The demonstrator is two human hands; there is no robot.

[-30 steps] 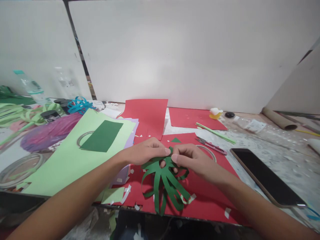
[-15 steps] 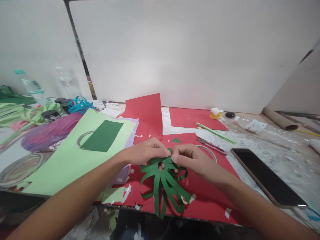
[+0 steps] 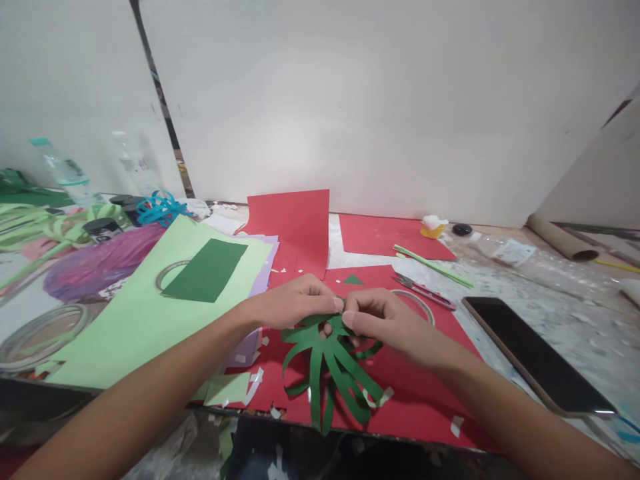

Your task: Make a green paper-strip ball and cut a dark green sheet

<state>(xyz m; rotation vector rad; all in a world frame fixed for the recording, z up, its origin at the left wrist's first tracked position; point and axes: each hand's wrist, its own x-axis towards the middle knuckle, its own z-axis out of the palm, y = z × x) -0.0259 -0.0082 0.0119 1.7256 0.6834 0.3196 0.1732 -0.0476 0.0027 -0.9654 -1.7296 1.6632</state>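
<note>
A dark green paper flower (image 3: 327, 353) with long looped strips and a round hole in its middle is pinched at its top edge between both hands. My left hand (image 3: 305, 300) grips it from the left, thumb and fingers pressed together. Close beside it, my right hand (image 3: 377, 317) holds the same rim, its fingers curled behind the paper. The strips hang down over a red paper sheet (image 3: 420, 393). Parts of the rim are hidden by my fingers.
Right of my hands lie pink-handled scissors (image 3: 425, 292), a tape roll (image 3: 425, 308) and a phone (image 3: 535, 353). On the left, light green paper (image 3: 130, 333) carries a dark green piece (image 3: 205, 270). Bottles (image 3: 63, 170) stand near the white wall (image 3: 350, 100).
The green strips have swung slightly to the right and the flower has tilted a little. The upright red sheet behind has shifted somewhat. Both hands keep their pinch nearly in place.
</note>
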